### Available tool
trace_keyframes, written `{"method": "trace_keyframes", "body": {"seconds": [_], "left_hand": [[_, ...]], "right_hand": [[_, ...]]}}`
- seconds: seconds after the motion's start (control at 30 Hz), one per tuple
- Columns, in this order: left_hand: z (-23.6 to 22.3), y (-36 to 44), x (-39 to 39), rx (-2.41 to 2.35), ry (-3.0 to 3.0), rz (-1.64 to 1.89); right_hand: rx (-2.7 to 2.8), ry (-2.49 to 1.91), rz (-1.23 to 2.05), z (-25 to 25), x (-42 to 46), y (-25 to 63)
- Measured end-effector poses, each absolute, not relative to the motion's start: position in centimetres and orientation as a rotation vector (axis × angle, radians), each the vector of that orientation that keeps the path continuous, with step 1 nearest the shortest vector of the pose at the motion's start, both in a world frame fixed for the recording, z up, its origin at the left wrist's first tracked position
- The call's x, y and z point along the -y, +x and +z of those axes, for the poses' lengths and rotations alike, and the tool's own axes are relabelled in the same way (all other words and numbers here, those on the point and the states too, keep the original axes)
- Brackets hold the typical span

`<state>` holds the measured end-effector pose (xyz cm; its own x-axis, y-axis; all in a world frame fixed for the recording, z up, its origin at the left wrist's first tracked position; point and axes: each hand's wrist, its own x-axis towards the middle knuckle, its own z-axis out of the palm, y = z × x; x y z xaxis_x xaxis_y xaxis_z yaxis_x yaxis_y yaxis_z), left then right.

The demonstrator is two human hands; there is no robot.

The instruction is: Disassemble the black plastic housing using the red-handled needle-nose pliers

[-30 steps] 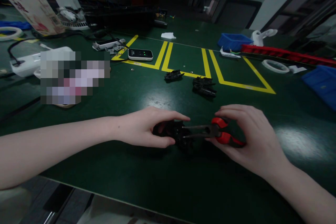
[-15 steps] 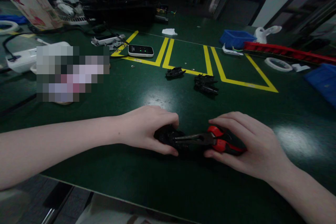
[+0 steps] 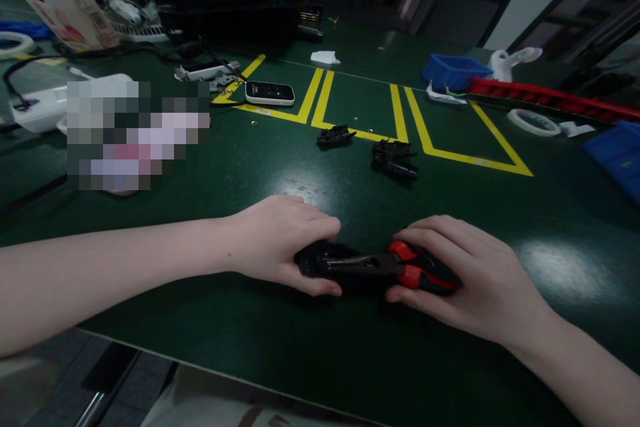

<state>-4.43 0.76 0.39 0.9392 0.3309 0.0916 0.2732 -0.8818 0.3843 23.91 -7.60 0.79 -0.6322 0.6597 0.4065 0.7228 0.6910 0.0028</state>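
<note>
While in right fingers, pliers

Pliers laid to a black part

The left hand curls around the part near the green table's near edge. From the right, the right hand holds the pliers by their red-and-black handles, jaws pointing left over the part. Farther off, more black pieces lie by yellow tape lines. Far right sits a blue bin.

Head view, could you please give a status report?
Left hand gripping black part. Right hand holding pliers, jaws at the part. Loose pieces beyond, apart from both hands.
</note>
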Motion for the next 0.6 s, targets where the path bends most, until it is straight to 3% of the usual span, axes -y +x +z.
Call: {"method": "trace_keyframes", "body": {"seconds": [0.6], "left_hand": [[0.36,-4.5,-0.97,-0.41,2.748,0.208]], "right_hand": [[2.517,-1.108,-0.077,0.51,7.52,23.35]]}}
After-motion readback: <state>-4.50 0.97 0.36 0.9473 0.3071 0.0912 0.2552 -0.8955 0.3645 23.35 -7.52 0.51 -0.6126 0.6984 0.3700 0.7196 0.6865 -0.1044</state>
